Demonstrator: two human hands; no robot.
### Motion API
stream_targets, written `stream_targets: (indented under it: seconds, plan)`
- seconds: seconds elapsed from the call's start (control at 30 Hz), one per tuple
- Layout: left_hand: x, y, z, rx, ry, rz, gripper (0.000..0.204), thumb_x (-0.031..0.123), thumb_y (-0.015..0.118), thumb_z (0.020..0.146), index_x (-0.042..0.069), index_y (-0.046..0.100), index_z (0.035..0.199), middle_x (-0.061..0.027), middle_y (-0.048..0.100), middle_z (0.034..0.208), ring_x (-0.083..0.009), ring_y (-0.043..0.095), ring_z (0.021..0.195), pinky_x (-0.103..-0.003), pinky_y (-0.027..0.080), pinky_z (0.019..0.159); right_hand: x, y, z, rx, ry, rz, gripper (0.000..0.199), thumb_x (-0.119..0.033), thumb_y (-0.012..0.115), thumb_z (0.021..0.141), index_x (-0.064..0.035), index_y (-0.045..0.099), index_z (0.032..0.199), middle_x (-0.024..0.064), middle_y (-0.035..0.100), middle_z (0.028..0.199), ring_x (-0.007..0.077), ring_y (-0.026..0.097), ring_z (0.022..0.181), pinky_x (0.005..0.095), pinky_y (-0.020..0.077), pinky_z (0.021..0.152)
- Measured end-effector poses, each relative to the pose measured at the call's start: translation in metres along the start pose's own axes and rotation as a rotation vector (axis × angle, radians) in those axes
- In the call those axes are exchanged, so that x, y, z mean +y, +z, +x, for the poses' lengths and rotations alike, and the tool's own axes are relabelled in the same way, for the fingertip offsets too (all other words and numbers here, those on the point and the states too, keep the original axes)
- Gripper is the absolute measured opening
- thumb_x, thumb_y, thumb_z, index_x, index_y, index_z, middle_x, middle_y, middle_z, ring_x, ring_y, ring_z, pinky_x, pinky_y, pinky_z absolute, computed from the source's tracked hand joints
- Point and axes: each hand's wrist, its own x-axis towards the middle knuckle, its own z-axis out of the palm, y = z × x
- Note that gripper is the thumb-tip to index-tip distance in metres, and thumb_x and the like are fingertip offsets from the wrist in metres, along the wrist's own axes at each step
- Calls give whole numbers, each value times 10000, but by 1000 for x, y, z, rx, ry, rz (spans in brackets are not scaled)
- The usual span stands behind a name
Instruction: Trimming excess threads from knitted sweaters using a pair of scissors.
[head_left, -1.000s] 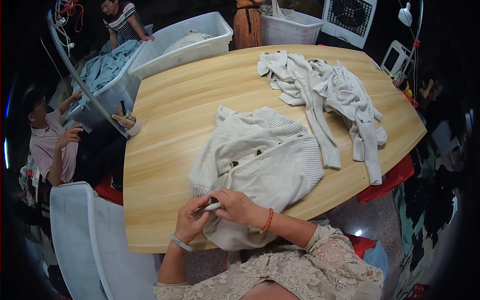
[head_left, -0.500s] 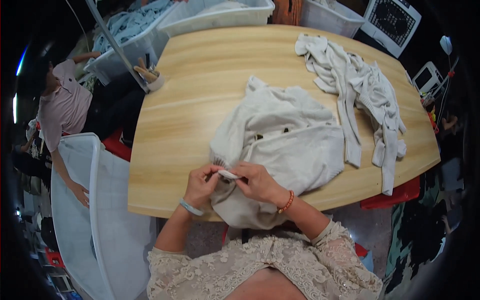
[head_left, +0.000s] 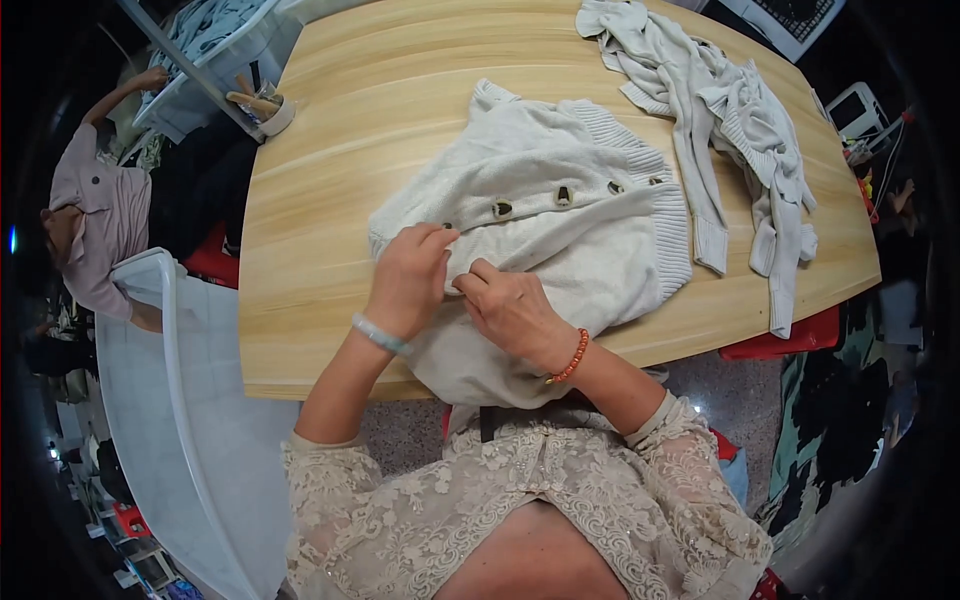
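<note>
At far left, a co-worker (head_left: 100, 205) in a pale pink shirt sits beside the tabletop (head_left: 330, 210), one arm stretched toward blue clothes (head_left: 212, 28) heaped in an upper bin (head_left: 185, 115), the other lowered to the rim of a white bin (head_left: 235, 400) in the foreground. A slanting pole (head_left: 190, 65) runs past a cup (head_left: 280, 120) of wooden-handled tools near the tabletop's left edge.

At center, a person in a beige lace top (head_left: 600, 490) works at a cream sweater (head_left: 570, 245), which lies spread on the tabletop, its lower part hanging over the near edge. The left hand (head_left: 410, 280), a pale bracelet (head_left: 382, 335) at its wrist, bends over the sweater's left part, fingertips at a dark button; whether they grasp it cannot be told. Dark buttons line the front from there toward the ribbed hem at right. Just beside and slightly nearer the wearer, the right hand (head_left: 510, 308), with an orange bead bracelet (head_left: 571, 358), pinches a fold of the sweater between its fingers.

Farther right, more cream knitwear (head_left: 745, 130) lies rumpled, sleeves trailing toward the near edge, above a red seat (head_left: 785, 340). Green-and-black cloth (head_left: 830, 420) hangs at far right.
</note>
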Motion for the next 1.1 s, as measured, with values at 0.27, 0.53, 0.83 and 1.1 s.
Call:
stream_targets:
  seconds: [0.27, 0.53, 0.83, 1.1]
  plan:
    - [-42, 26, 23, -275, -210, 151, 260, 41, 682, 772, 45, 610, 1022, -168, 567, 1001, -365, 585, 922, -426, 487, 812, 8, 17, 4, 30, 72, 54, 89, -104, 604, 860, -48, 563, 916, 132, 575, 855, 338, 626, 689, 422, 511, 597]
    - [-42, 12, 24, -442, -443, -180, 182, 98, 742, 725, 4, 666, 861, -131, 690, 752, -210, 676, 679, -313, 535, 649, 11, 22, 4, 3, 89, 183, 238, -108, 651, 822, -26, 506, 992, 175, 564, 938, 394, 623, 788, 476, 509, 673]
    - [-37, 3, 13, -460, -763, -924, 143, 92, 735, 856, -26, 687, 922, -1, 655, 773, -48, 550, 661, -200, 439, 597, 0, 10, 3, 219, 110, 192, 298, -83, 682, 797, -23, 509, 1031, 174, 583, 934, 372, 635, 804, 430, 527, 683]
    - [-27, -10, 8, -556, -679, -976, 182, 123, 719, 885, -22, 703, 993, -10, 671, 893, -57, 609, 819, -214, 497, 714, 8, 9, -1, 76, 152, 82, 368, -134, 677, 811, -13, 505, 1113, 172, 580, 927, 367, 639, 813, 419, 535, 691]
